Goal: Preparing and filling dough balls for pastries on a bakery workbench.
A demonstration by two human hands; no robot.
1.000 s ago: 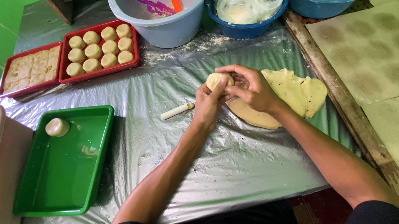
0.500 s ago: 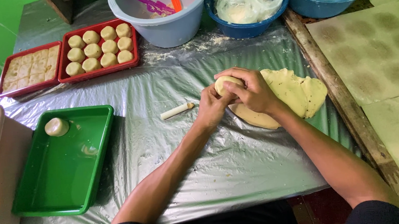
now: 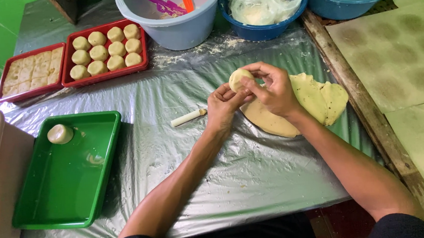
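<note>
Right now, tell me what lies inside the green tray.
The green tray holds one pale round dough piece in its far left corner, plus a faint smear on its floor. Its underside and the plastic sheet beneath it are covered.

Sleeves: short and dark, black by the look of them, ending high on the upper arms at the bottom edge of the view.
Forearms: bare from the sleeve hems down to the wrists, no watch or band visible.
Left hand: bare, no glove, no ring visible.
Right hand: bare, no glove, no ring visible.
Torso: dark clothing, only a strip showing between the arms.
</note>
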